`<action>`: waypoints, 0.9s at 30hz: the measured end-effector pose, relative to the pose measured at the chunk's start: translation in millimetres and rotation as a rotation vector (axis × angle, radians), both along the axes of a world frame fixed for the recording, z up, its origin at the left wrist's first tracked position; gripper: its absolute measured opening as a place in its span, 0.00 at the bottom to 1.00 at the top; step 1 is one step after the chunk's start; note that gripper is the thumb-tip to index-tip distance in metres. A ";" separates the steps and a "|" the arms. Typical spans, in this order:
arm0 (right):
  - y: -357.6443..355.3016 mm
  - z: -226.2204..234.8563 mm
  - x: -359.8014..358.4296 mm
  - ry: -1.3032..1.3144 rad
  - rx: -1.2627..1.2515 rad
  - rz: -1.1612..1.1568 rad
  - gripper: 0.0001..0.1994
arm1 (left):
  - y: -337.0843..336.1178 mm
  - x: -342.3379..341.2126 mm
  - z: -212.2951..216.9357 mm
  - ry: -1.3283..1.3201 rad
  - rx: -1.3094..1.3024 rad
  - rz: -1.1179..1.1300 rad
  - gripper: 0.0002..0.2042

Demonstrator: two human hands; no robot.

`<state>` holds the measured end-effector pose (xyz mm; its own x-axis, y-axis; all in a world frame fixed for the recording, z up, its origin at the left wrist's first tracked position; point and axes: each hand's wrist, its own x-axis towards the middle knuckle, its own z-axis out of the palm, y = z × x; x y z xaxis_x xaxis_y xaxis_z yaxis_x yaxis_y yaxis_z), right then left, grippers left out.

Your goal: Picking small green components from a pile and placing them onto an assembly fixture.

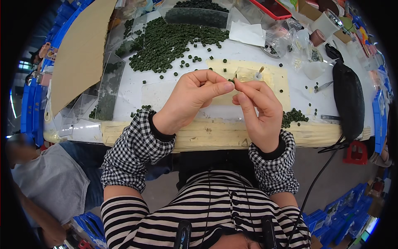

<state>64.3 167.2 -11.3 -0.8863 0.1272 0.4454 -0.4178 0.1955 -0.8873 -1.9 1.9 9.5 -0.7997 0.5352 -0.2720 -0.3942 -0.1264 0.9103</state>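
Note:
In front of me, above the table, both my hands meet at the fingertips. My left hand (192,93) pinches a small dark green round part (231,81) between thumb and index finger; most of it is hidden. My right hand (262,106) has its fingers curled, the index fingertip touching that part. Whatever else the right fingers hold does not show. Beyond the hands lies a large heap of similar dark green round parts (166,41), with several strays around it. A smaller pile (293,118) sits by my right wrist.
A cream sheet (280,76) bears a small container with a brown-tipped stick (261,69). Clear trays (111,83) and cardboard (81,54) stand left. A white paper (247,34), a red-edged phone (271,8) and a black bag (348,97) lie farther off. Another person (58,178) sits at left.

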 end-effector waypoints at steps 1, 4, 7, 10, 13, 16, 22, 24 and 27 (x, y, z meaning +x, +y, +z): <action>0.0 -0.1 0.1 0.004 0.003 0.000 0.14 | -0.2 0.1 -0.4 0.004 0.000 0.000 0.04; 1.0 0.8 0.2 0.036 0.036 -0.007 0.14 | 2.0 1.3 -0.6 0.084 -0.032 0.043 0.05; 0.4 0.7 -0.4 0.084 0.105 -0.025 0.15 | -0.3 2.6 -6.7 0.371 -0.063 0.090 0.07; 1.5 2.1 0.8 0.098 0.105 -0.026 0.15 | 2.4 5.2 -7.5 0.508 -0.104 0.125 0.09; 0.5 3.2 2.1 0.089 0.094 -0.018 0.15 | 0.0 8.1 -1.3 0.563 -0.129 0.120 0.09; 2.2 5.0 3.4 0.093 0.094 0.001 0.16 | 0.2 9.3 -1.0 0.609 -0.140 0.122 0.09; 3.3 5.3 5.0 0.090 0.095 0.018 0.16 | 0.1 8.1 -7.2 0.775 -0.068 0.153 0.09; 3.9 6.6 5.5 0.082 0.092 0.025 0.16 | -1.3 8.0 -2.3 0.820 -0.114 0.132 0.10; 4.1 6.7 5.7 0.077 0.080 0.039 0.16 | -2.5 8.2 -1.5 0.881 -0.157 0.132 0.11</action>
<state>70.0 171.3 -4.6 -0.8525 0.0548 0.5198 -0.4928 0.2470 -0.8343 6.3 -0.6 8.1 -0.8051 0.4325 0.4058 0.4625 0.0295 0.8861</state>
